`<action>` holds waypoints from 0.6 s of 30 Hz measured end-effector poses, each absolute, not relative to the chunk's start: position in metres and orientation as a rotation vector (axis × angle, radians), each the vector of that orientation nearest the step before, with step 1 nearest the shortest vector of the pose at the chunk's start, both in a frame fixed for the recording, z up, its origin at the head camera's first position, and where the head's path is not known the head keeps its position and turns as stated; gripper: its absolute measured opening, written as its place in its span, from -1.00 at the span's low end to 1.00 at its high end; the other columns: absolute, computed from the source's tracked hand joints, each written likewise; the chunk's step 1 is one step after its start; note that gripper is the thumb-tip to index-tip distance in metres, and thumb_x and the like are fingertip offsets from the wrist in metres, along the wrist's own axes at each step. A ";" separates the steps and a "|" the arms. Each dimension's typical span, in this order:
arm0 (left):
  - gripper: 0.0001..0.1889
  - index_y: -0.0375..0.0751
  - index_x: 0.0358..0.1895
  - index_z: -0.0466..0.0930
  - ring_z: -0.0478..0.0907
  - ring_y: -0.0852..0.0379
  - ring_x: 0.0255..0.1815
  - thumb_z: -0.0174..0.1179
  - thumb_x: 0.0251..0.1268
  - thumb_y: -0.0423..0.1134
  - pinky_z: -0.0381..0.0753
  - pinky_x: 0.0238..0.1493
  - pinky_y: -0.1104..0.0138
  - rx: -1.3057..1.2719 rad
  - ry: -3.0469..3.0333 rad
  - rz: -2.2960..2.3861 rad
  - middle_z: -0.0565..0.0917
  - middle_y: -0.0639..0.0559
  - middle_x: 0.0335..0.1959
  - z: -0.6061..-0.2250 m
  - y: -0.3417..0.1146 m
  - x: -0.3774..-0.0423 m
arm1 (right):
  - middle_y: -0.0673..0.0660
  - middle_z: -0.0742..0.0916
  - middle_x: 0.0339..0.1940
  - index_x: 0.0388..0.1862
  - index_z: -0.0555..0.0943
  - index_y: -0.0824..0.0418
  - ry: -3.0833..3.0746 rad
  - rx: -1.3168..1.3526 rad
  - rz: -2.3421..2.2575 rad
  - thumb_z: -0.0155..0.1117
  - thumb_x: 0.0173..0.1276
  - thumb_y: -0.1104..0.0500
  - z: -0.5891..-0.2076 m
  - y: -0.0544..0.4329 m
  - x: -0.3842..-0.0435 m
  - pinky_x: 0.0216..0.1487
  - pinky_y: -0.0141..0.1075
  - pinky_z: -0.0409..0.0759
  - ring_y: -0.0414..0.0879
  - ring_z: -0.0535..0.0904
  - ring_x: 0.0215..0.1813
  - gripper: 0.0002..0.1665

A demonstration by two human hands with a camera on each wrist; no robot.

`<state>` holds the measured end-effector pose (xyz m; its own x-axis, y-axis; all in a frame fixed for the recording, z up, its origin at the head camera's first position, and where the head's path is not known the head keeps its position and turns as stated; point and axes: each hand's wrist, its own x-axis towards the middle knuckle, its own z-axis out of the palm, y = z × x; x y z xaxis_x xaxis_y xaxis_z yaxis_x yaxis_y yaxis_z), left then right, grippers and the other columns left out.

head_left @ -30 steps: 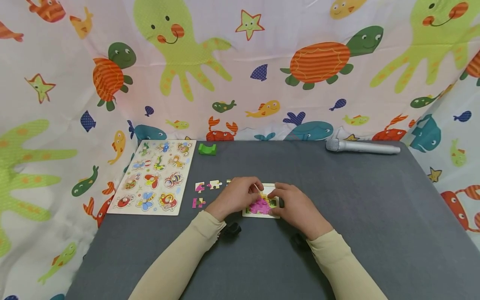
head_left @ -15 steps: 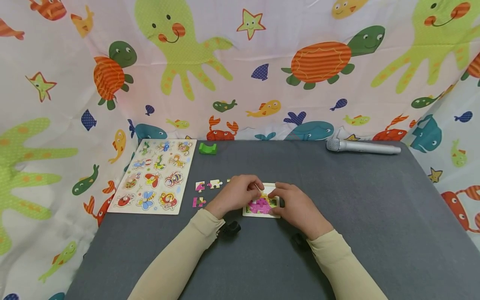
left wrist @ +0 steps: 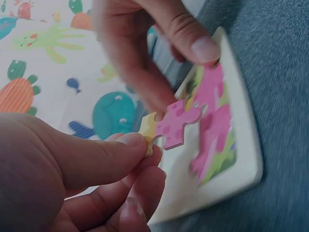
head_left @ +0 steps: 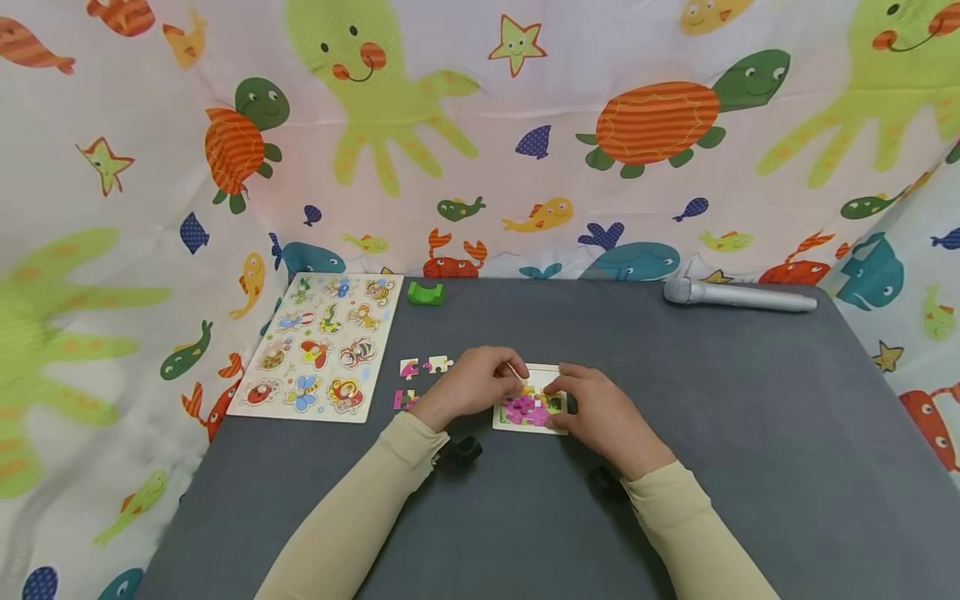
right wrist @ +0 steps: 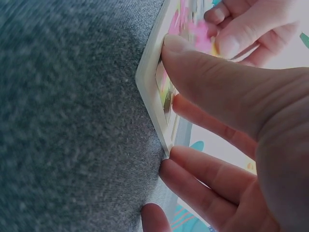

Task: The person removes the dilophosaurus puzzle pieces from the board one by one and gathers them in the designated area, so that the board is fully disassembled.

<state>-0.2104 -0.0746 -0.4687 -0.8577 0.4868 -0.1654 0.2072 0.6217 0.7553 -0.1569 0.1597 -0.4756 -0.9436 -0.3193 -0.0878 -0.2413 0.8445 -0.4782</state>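
Note:
My left hand (head_left: 480, 382) pinches a pink and yellow jigsaw piece (left wrist: 173, 126) between thumb and fingertips. In the left wrist view the piece is held tilted over a small, white-rimmed puzzle tray (left wrist: 248, 145). Pink pieces fill the tray's near part, and a bare white area shows at its far side. At the tray's right side, my right hand (head_left: 606, 417) grips the edge; its thumb (right wrist: 178, 46) lies on the near rim and the other fingers sit round the corner. Loose jigsaw pieces lie left of the left hand, among them a pink one (head_left: 408, 368) and a pale one (head_left: 438, 364).
A wooden insect puzzle board (head_left: 255, 410) lies at the left of the grey table (head_left: 525, 517). Behind stand a green block (head_left: 425, 294) and, to the right, a silver microphone (head_left: 738, 296). A sea-animal curtain (head_left: 480, 100) borders the table's back and sides.
The head view has shifted slightly, moving the scene a little to the right. Both hands keep nearly the same place at the tray, the left fingers shifting only slightly.

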 end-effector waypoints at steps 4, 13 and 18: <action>-0.92 0.05 -0.03 0.77 0.64 0.12 -0.24 0.36 0.54 -0.17 0.61 -0.15 0.23 0.540 2.515 1.107 0.75 0.11 -0.25 -0.467 -0.094 -0.208 | 0.32 0.56 0.59 0.19 0.78 0.10 2.848 -0.423 -0.701 0.61 0.36 0.06 -0.477 0.161 -0.155 0.51 0.25 0.50 0.36 0.45 0.59 -0.56; -0.90 0.04 -0.02 0.78 0.63 0.08 -0.27 0.40 0.50 -0.17 0.60 -0.19 0.24 0.396 2.600 1.082 0.74 0.08 -0.22 -0.458 -0.164 -0.201 | 0.31 0.55 0.60 0.21 0.77 0.11 2.850 -0.419 -0.695 0.61 0.36 0.07 -0.479 0.161 -0.153 0.54 0.25 0.47 0.36 0.42 0.61 -0.53; -0.90 0.02 -0.01 0.77 0.65 0.02 -0.25 0.37 0.52 -0.19 0.61 -0.20 0.22 0.307 2.587 1.081 0.75 0.06 -0.22 -0.459 -0.192 -0.201 | 0.31 0.55 0.59 0.21 0.78 0.10 2.855 -0.443 -0.685 0.61 0.36 0.07 -0.477 0.159 -0.155 0.53 0.26 0.47 0.36 0.43 0.60 -0.54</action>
<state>-0.2006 -0.1915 -0.4590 -0.9257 0.3158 -0.2082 0.0737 0.6905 0.7196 -0.1550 0.1589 -0.4769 -0.9411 -0.3242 -0.0961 -0.2453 0.8502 -0.4658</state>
